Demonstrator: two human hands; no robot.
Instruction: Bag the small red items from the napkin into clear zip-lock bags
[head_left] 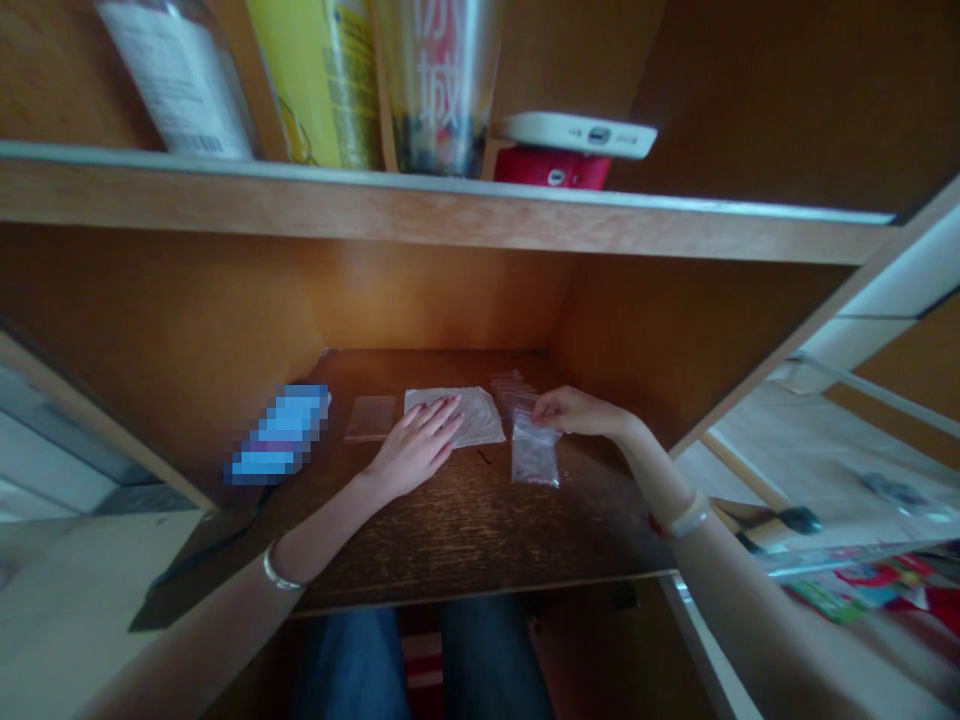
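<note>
Bare forearms [217, 625] reach over a dark wooden desk [465, 530]; right-hand fingers [546, 405] pinch a clear plastic zip bag [535, 452], while the flat, spread left hand [416, 447] rests on a crumpled white plastic sheet [480, 425], near a pixelated, unreadable blue object [281, 435].

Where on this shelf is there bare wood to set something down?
Bare dark wood lies on the shelf at the front, between the left forearm and right forearm, and right of the clear plastic bag held by the right hand. Crowded: the back middle, where the left hand presses a white sheet beside a clear square packet.
</note>
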